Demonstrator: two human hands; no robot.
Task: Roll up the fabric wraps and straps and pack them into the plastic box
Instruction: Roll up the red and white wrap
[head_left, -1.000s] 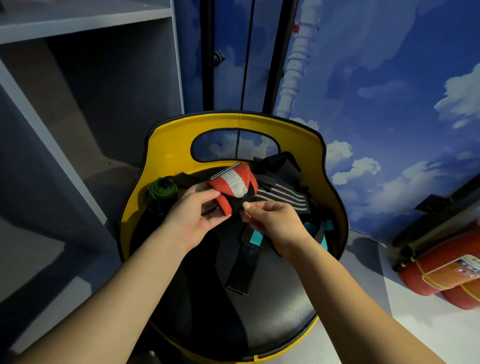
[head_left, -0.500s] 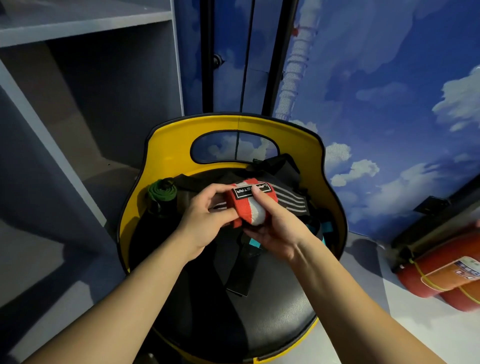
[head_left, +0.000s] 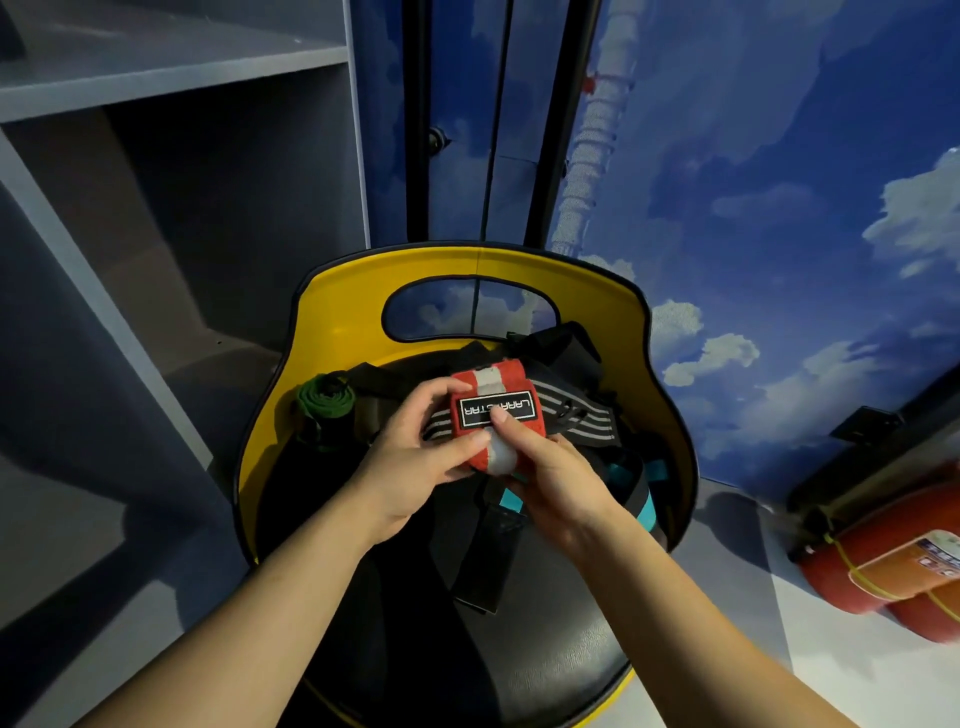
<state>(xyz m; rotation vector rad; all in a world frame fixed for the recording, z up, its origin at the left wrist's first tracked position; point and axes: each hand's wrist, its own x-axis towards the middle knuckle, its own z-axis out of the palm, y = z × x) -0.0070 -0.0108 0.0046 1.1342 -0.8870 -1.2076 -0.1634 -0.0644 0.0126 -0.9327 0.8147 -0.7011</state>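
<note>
red wrap (head_left: 491, 415) rolled up tight with a white stripe and a black label on top, held over the pile on the chair. left hand (head_left: 415, 462) curled round its left end, thumb along the lower edge, fingers up on the far side. right hand (head_left: 558, 486) gripping from the right and underneath, index finger pressed down on the middle of the label. both hands clamped on the roll, nothing loose hanging from it.

underneath, a messy heap of black straps (head_left: 488, 561) on the black seat (head_left: 561, 644), one long flat strap trailing down toward the camera. grey striped wrap (head_left: 582, 421) poking out on both sides behind the roll. teal bits (head_left: 647, 499) off to the right of the right hand. small green roll (head_left: 326, 402) sitting at the left edge of the seat, just beside the yellow chair back (head_left: 343, 322).

grey shelf unit (head_left: 171, 171) on the left, sky-painted wall (head_left: 779, 208) behind, red cylinders (head_left: 883, 577) lying on the floor far right. plastic box not in shot.
</note>
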